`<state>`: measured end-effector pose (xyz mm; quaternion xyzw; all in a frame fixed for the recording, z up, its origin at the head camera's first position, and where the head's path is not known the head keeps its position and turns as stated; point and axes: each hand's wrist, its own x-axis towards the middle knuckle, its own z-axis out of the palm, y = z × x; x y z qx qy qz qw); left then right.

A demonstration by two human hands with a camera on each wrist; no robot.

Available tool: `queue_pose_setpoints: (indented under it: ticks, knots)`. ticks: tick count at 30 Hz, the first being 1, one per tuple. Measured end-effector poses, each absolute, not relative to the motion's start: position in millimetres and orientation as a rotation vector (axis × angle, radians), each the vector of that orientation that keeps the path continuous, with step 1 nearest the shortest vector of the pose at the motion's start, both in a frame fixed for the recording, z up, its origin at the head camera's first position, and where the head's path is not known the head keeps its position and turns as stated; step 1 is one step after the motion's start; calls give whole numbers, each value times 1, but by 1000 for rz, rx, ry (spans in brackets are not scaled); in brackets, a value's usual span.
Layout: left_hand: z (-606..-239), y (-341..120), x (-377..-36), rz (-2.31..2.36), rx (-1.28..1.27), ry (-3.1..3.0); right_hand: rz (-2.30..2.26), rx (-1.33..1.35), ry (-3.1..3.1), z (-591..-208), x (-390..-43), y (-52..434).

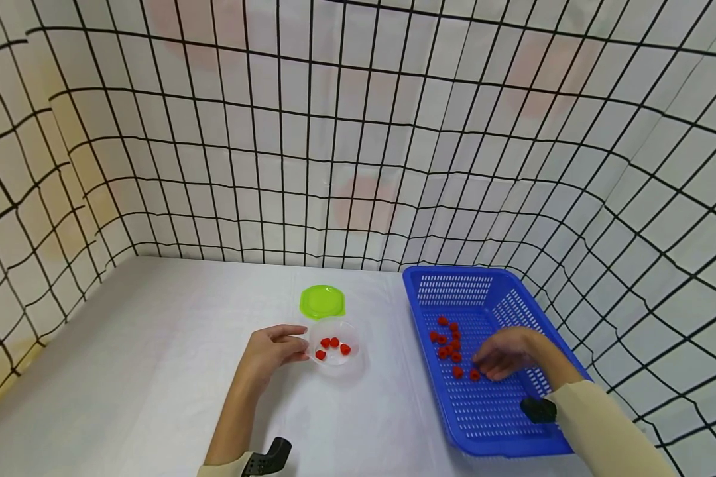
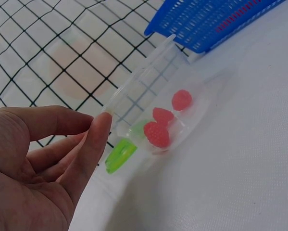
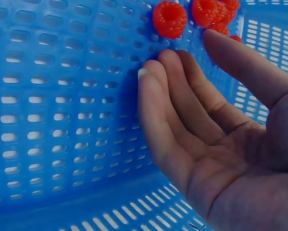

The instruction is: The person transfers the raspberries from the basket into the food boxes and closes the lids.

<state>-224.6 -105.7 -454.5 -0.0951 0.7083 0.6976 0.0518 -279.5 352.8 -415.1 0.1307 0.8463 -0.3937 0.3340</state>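
Note:
A clear plastic bowl (image 1: 351, 361) stands on the white table with several red raspberries (image 2: 156, 134) inside. My left hand (image 1: 271, 352) pinches its rim between thumb and fingertips, from the left side. On the right, my right hand (image 1: 507, 354) reaches down into a blue perforated basket (image 1: 516, 442). Its thumb and fingers (image 3: 153, 103) are apart with nothing between them, the fingertips close over the basket's floor. One raspberry (image 3: 169, 19) lies just beyond those fingertips. More raspberries (image 1: 443, 352) are scattered along the left part of the basket floor.
Behind the bowl lies a bright green lid (image 1: 322, 301), flat on the white table (image 1: 173, 331). Black wire mesh (image 1: 364, 142) over white sheeting closes off the back and both sides. The basket's right wall stands near the mesh.

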Motion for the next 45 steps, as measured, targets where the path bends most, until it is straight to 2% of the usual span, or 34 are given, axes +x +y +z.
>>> queue_pose_setpoints:
  ticks: [17,29,45]
  knots:
    - [-456,-106,-225,2131,-282,2148,-901,364,2149,-418,-277,338]
    - [-456,-106,-224,2136,-271,2151,-991,349,2167,-421,-276,344]
    - [-455,-105,-225,2122,-299,2157,-1083,220,2186,-396,-288,345]
